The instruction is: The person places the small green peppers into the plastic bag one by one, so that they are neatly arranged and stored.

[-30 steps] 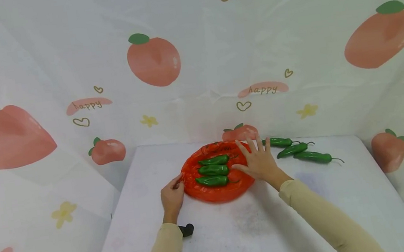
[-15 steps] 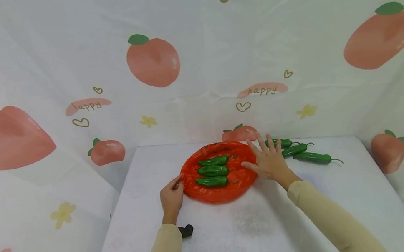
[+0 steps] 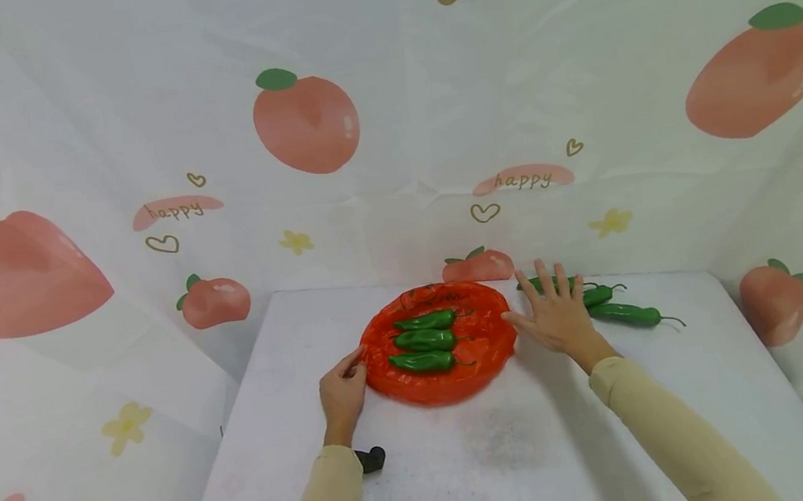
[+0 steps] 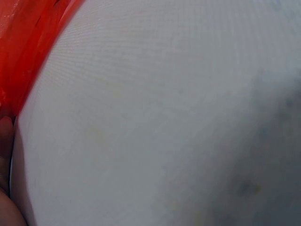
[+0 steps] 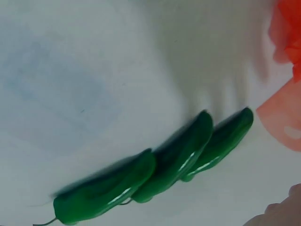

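A round plate covered in crinkled red plastic [image 3: 426,391] lies on the white table, with dark marks near its far edge. Three green chili peppers [image 3: 425,340] lie side by side on it. My left hand [image 3: 342,393] pinches the plate's left edge between thumb and fingers; the left wrist view catches only part of the red plastic [image 4: 28,42] and some fingers. Past the plate's right edge, my right hand [image 3: 559,319] hovers with fingers spread, holding nothing. It partly covers three more green peppers [image 3: 626,313] on the table. Those peppers [image 5: 106,190] show fully in the right wrist view.
A white cloth wall [image 3: 399,234] printed with peaches and hearts rises directly behind the table [image 3: 459,477] and along both sides. A black piece [image 3: 373,459] shows beside my left wrist.
My right hand has moved right, from over the plate's right part to in front of the loose peppers, fingers still spread. My left hand, the plate and its peppers keep their places.
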Action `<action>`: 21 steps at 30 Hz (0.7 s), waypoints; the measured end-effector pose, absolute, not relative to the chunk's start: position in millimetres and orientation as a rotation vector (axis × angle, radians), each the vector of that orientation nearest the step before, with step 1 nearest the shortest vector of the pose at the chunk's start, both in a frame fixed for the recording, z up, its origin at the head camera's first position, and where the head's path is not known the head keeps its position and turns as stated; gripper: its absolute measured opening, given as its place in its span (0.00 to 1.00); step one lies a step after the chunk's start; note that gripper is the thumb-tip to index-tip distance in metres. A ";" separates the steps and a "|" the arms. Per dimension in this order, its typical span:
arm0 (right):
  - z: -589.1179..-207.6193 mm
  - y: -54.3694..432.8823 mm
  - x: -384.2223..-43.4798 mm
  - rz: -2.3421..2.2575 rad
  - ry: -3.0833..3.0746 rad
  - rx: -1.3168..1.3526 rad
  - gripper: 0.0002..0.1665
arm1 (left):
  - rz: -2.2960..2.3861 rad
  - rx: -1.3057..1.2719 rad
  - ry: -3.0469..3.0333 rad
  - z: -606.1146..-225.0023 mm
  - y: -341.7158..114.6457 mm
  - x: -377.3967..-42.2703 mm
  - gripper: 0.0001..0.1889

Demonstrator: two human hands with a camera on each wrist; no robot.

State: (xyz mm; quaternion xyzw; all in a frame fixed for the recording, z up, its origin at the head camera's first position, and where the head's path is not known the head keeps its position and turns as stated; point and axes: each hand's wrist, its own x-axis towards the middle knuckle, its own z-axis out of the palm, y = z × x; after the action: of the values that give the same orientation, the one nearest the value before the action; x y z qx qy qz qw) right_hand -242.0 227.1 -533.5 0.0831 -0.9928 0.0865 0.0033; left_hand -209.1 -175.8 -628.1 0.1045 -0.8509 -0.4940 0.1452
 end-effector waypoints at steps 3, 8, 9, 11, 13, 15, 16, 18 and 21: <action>-533.0 232.7 -241.6 0.272 -3.113 0.241 0.55 | -1.425 0.296 -2.451 -626.6 -175.8 -209.0 0.15; -532.7 242.1 -239.9 0.287 -3.112 0.205 0.54 | -1.425 0.285 -2.447 -626.9 -175.6 -208.0 0.15; -532.9 243.9 -239.7 0.285 -3.113 0.200 0.54 | -1.421 0.280 -2.444 -627.3 -175.7 -208.0 0.15; -533.1 247.5 -239.2 0.274 -3.114 0.190 0.54 | -1.413 0.274 -2.440 -628.5 -175.8 -208.1 0.15; -534.0 251.7 -239.1 0.277 -3.117 0.181 0.54 | -1.407 0.269 -2.438 -629.2 -176.0 -208.4 0.15; -535.2 256.0 -238.7 0.268 -3.125 0.173 0.55 | -1.402 0.269 -2.441 -629.6 -176.1 -208.4 0.15; -535.9 258.3 -238.5 0.274 -3.127 0.163 0.55 | -1.400 0.272 -2.445 -629.7 -176.2 -208.4 0.15; -537.4 263.1 -237.9 0.290 -3.134 0.150 0.55 | -1.399 0.276 -2.452 -629.2 -176.2 -208.3 0.15; -539.5 270.8 -236.7 0.302 -3.143 0.137 0.56 | -1.397 0.273 -2.459 -627.0 -175.8 -208.3 0.15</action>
State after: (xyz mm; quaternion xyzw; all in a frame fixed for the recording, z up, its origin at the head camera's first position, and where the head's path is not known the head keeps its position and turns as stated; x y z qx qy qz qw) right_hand -236.7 270.8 -539.5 0.0432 -0.9944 0.0956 -0.0095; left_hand -208.3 -175.8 -627.0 0.0949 -0.8557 -0.4861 0.1498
